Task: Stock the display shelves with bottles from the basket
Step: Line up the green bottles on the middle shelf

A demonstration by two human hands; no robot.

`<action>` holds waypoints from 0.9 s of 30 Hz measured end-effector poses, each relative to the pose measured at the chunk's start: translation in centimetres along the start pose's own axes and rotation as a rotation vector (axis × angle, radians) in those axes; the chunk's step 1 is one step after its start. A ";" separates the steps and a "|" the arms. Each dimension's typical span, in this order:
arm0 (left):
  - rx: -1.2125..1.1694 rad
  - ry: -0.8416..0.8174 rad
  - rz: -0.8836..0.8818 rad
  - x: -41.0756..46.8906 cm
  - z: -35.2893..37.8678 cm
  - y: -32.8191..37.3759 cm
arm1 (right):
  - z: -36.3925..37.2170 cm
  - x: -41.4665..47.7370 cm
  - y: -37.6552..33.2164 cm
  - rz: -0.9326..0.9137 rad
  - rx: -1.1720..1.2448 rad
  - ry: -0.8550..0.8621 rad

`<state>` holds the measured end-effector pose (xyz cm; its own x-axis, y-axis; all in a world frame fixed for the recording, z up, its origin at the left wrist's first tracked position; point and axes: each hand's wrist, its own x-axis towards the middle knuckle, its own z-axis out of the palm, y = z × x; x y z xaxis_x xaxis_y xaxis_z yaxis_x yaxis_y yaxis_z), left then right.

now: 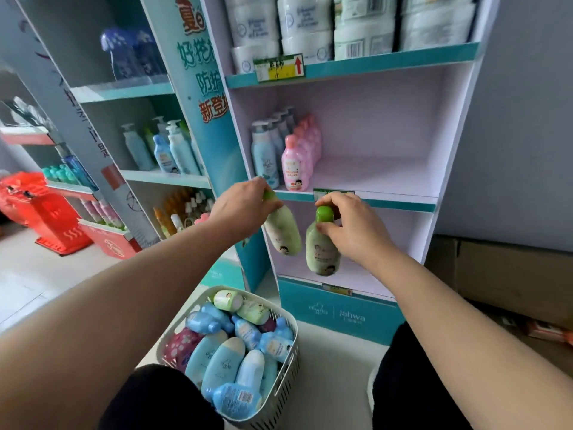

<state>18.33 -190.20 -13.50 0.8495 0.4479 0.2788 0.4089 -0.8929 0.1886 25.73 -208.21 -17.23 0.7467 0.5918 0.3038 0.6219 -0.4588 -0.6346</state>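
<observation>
Two green-capped bottles are in the air, one per hand, in front of the display shelf [459, 125]. The grip of the left hand [238, 206] is closed round the cap and neck of the left bottle [283, 234]. That bottle hangs tilted, base swung down and to the right. The grip of the right hand [350, 228] pinches the right bottle [321, 249] at its green cap, thumb on the shoulder. It hangs near upright.

Both bottles are just below the front edge of the middle shelf [372, 178], before the opening of the lower shelf [356, 274]. They are close together; cannot tell whether they touch.

On the middle shelf, a row of blue pump bottles [263, 153] stands at the left edge, with a row of pink bottles [293, 164] just beside it.

The basket [279, 395] sits on the floor below the hands, between the knees. It holds mostly blue bottles, with a few green ones at the far rim.

White tubs [304, 26] are stacked on the top shelf. A red basket [52, 218] is on the floor at far left. A cardboard box [511, 268] is to the right of the shelf.
</observation>
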 end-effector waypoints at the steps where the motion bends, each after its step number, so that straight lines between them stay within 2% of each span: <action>1: -0.035 0.024 0.005 0.8 -0.5 1.0 | -0.7 0.5 0.0 0.006 -0.001 0.021; 6: -0.114 0.088 0.023 6.7 -1.7 6.0 | -4.5 4.1 0.7 0.046 0.019 0.154; 13: -0.158 0.067 0.053 17.0 0.2 10.6 | -8.0 10.2 3.4 0.079 0.014 0.333; 20: -0.085 0.000 0.017 26.6 3.7 12.4 | -7.3 15.5 7.6 0.175 -0.072 0.335; 27: -0.005 0.023 -0.006 31.7 6.9 12.7 | -5.5 19.1 9.9 0.152 -0.061 0.315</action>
<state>52.73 -187.63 -8.81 0.8388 0.4546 0.2995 0.4127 -0.8898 0.1949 47.42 -205.11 -13.81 0.8621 0.2841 0.4196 0.5037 -0.5707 -0.6486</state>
